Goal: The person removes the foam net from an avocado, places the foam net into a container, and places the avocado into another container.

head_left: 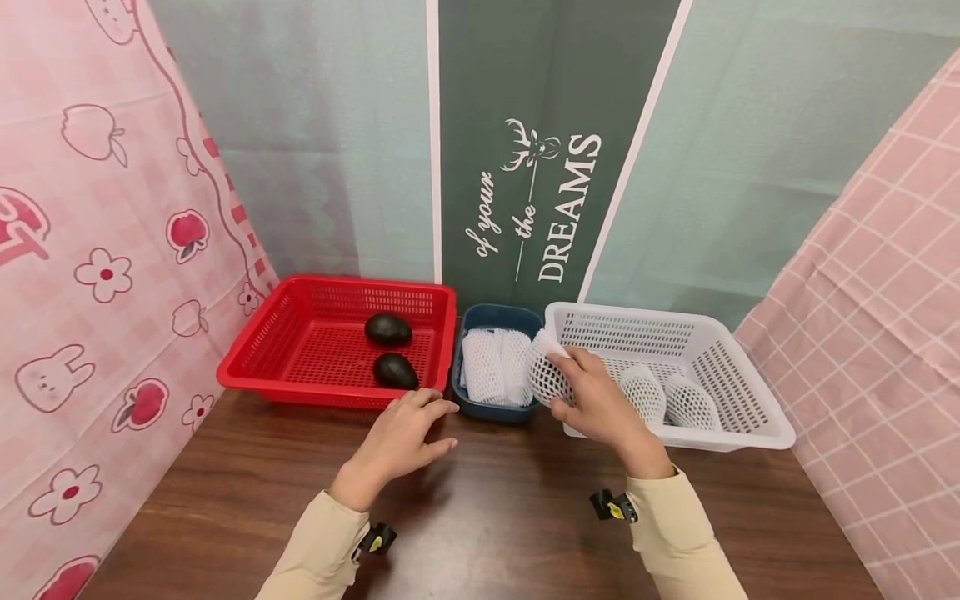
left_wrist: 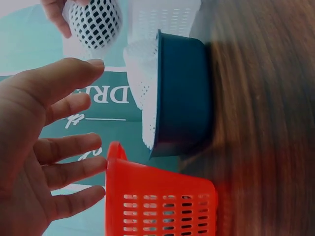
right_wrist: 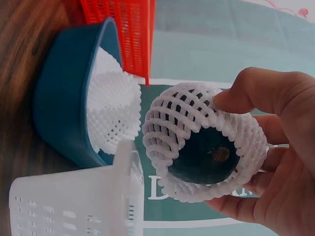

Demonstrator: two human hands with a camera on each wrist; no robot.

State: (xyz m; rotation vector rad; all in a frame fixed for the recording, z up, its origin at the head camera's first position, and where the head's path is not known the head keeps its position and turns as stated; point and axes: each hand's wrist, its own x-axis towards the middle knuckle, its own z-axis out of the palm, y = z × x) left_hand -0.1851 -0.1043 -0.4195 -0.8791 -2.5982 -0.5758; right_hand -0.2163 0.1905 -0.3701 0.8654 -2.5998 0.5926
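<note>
My right hand (head_left: 600, 404) grips an avocado (right_wrist: 204, 155) wrapped in a white foam net sleeve (right_wrist: 172, 118), above the gap between the blue bin and the white basket. Dark skin and the stem end show through the sleeve's open end in the right wrist view. My left hand (head_left: 405, 433), fingers relaxed and spread, holds nothing and hovers by the front right corner of the red basket (head_left: 300, 393). Two bare avocados (head_left: 387, 328) lie inside that basket. Flat white foam sleeves (head_left: 483, 367) fill the small blue bin (head_left: 495, 412) in the middle.
At the right, the white basket (head_left: 750, 383) has two sleeved avocados (head_left: 692, 404) near its front wall. All three containers stand in a row on the dark wooden table (head_left: 480, 517), against a green printed curtain (head_left: 558, 75). Pink cloths hang at both sides.
</note>
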